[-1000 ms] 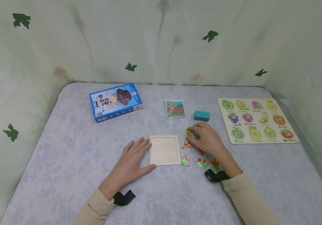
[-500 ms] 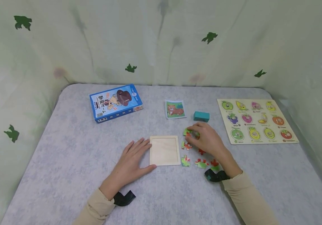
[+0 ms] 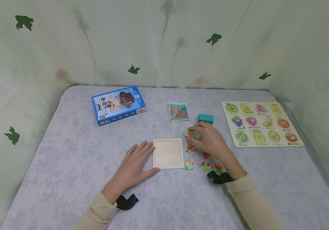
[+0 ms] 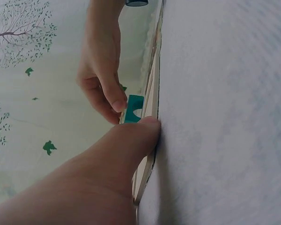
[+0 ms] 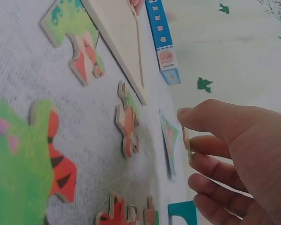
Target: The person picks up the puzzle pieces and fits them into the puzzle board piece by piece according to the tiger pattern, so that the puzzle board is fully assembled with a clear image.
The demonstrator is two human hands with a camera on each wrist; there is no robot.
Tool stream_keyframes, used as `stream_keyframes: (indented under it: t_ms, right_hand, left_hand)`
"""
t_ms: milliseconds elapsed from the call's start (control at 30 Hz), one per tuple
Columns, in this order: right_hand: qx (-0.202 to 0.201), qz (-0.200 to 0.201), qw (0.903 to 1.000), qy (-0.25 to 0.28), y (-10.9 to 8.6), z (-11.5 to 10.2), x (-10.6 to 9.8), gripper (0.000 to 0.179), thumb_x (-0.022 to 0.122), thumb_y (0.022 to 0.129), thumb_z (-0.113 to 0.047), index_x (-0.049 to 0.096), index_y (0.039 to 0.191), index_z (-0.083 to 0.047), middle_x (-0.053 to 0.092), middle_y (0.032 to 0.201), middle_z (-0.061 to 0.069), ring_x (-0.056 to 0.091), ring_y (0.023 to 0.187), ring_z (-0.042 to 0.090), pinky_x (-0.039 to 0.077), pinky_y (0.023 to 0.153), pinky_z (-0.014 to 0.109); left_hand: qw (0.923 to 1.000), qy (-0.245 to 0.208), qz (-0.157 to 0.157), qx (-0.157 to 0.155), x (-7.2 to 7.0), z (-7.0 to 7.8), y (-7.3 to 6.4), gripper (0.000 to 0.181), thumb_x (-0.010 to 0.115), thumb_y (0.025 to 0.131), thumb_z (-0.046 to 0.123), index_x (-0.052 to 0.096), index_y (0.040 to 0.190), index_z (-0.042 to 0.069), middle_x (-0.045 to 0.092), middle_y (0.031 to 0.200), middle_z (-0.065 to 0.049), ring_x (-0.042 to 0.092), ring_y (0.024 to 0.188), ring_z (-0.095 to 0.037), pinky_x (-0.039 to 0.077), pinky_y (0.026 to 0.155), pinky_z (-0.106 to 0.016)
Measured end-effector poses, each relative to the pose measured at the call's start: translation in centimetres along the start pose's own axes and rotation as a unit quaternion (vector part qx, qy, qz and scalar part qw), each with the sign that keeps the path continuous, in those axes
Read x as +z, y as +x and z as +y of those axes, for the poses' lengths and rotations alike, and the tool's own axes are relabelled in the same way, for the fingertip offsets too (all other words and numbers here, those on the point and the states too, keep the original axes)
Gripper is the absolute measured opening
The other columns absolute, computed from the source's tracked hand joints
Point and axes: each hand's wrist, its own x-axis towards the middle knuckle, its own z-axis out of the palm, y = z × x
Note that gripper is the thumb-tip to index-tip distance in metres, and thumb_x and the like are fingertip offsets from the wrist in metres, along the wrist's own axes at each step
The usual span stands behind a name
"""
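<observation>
My left hand (image 3: 134, 166) lies at the left side of a shallow wooden puzzle tray (image 3: 168, 153), fingers spread and fairly straight, fingertips and thumb touching its rim. The tray's inside is bare pale wood. To its right, my right hand (image 3: 210, 139) pinches a green and red jigsaw piece (image 5: 187, 140) between thumb and fingers, raised off the table. Several other jigsaw pieces (image 3: 189, 164), green with orange-red, lie loose beside and below this hand. One tiger-striped piece (image 5: 63, 164) appears large in the right wrist view. My palm hides part of the group.
Behind the pieces sit a teal block (image 3: 205, 118) and a small bear picture card (image 3: 179, 111). At the back left lies a blue game box (image 3: 118, 104). A fruit puzzle board (image 3: 263, 124) occupies the right side of the table.
My right hand has lifted slightly, up and to the left, with the jigsaw piece in its pinch. My left hand has stayed at the tray.
</observation>
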Motion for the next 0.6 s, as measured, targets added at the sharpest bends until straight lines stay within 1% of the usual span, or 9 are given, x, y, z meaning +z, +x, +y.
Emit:
stream_keyframes:
  t_ms: [167,367,600]
  right_hand:
    - [-0.014,0.006,0.9999,0.004,0.3,-0.6,0.0,0.035,0.08,0.092,-0.031,0.078,0.12,-0.011,0.071,0.115,0.009,0.063,0.104,0.025,0.058,0.085,0.042]
    - [-0.014,0.005,0.9997,0.02,0.5,-1.3,0.0,0.036,0.08,0.091,-0.03,0.077,0.121,-0.011,0.07,0.116,0.008,0.063,0.104,0.024,0.059,0.084,0.04]
    - [-0.028,0.009,0.9988,0.04,0.9,-2.2,0.3,0.035,0.08,0.092,-0.028,0.075,0.123,-0.012,0.07,0.118,0.007,0.065,0.107,0.025,0.059,0.089,0.042]
  left_hand:
    - [1.0,0.001,-0.002,-0.004,-0.1,-0.1,0.0,0.083,0.079,0.086,0.053,0.053,0.15,0.006,0.045,0.161,-0.011,0.034,0.154,-0.032,0.019,0.127,-0.058]
    - [0.9999,0.003,-0.01,-0.009,-0.1,0.0,0.1,0.084,0.078,0.087,0.054,0.052,0.151,0.007,0.044,0.162,-0.01,0.033,0.154,-0.032,0.018,0.127,-0.059]
    - [0.9999,0.004,-0.012,-0.008,-0.1,0.1,0.1,0.084,0.077,0.088,0.055,0.051,0.152,0.008,0.043,0.162,-0.009,0.032,0.154,-0.031,0.018,0.127,-0.058]
